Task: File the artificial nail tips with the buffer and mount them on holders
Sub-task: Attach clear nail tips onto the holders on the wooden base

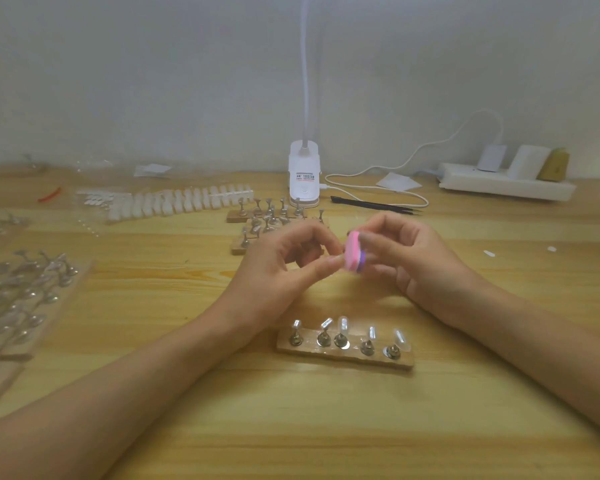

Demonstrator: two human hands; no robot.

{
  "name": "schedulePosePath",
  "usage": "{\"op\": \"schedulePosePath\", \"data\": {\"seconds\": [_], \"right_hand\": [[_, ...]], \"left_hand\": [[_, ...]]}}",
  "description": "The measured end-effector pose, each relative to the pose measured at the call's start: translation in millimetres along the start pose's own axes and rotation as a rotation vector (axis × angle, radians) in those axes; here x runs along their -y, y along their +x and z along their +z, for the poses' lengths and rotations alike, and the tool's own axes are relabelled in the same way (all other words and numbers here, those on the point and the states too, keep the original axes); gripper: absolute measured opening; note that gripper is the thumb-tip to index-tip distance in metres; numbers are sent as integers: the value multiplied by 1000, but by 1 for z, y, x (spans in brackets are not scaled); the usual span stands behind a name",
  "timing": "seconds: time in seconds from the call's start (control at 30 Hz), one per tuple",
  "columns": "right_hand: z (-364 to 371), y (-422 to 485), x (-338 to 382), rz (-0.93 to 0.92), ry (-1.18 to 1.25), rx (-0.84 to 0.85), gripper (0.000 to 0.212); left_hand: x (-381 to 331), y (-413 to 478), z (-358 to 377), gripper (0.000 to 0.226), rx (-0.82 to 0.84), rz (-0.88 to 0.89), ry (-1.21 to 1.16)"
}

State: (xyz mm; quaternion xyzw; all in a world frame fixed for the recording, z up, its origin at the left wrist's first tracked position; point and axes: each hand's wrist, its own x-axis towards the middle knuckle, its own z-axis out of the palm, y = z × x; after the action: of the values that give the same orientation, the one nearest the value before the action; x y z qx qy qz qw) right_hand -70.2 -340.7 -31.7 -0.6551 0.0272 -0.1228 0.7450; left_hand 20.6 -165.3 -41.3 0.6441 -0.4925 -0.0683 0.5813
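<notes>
Above a pale wooden tabletop (187, 393), a person's right hand (413, 261) curls its fingers round a small pink-and-purple foam buffer block (354, 252). The left hand (284, 265) brings thumb and forefinger together against the block's pink face, and what that pinch holds is too blurred to tell. Just nearer than both hands lies a rough wooden holder strip (343, 356) carrying five metal stands, each topped with a clear artificial nail tip (342, 323). Beyond the left hand stand more metal holders (269, 216) and a row of white nail tips (181, 202). Black tweezers (374, 205) lie beyond the right.
</notes>
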Motion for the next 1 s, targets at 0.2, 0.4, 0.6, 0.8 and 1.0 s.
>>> {"op": "schedulePosePath", "data": {"seconds": [0.2,0.4,0.6,0.8,1.0], "right_hand": [[1,-2,-3,17,-103,121,15],[-3,0,1,9,5,21,18],[-4,1,-1,-44,68,-64,21],[0,1,0,-63,29,5,18],[1,-2,-4,-61,-5,83,16]], "left_hand": [[2,0,-3,9,-79,-44,-34],[3,0,-1,9,-74,-36,-33],[2,0,0,8,-54,-71,-75],[1,-1,-1,8,-57,-85,-116],[0,0,-3,10,-81,-109,-162]]}}
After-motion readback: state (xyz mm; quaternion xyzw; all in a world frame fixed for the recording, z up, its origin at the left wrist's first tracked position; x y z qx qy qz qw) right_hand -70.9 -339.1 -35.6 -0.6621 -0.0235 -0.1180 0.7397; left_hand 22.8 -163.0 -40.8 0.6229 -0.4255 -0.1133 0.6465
